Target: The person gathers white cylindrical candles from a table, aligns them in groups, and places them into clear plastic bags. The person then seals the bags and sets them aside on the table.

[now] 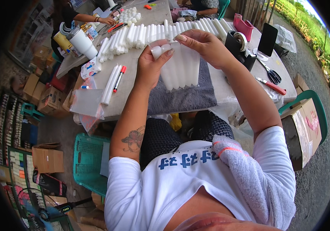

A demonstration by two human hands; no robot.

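Note:
My left hand (153,65) grips the upper left side of a clear plastic bag of white candles (179,68), its thumb across the front. At the bag's top edge, the thumb and fingers of my right hand (201,46) pinch the plastic. Several candles stand side by side in the bag, above a dark grey towel (182,99) on the table. Behind the hands lies a long row of loose white candles (141,36). To the left, white candles (111,83) lie beside a red-capped marker (119,78).
Clear plastic sheets (87,101) lie at the table's left edge, near a white tumbler (82,43). On the right are a tape dispenser (241,52), a phone on a stand (268,39), scissors (271,73) and a red utility knife (273,86). Other people sit across the table.

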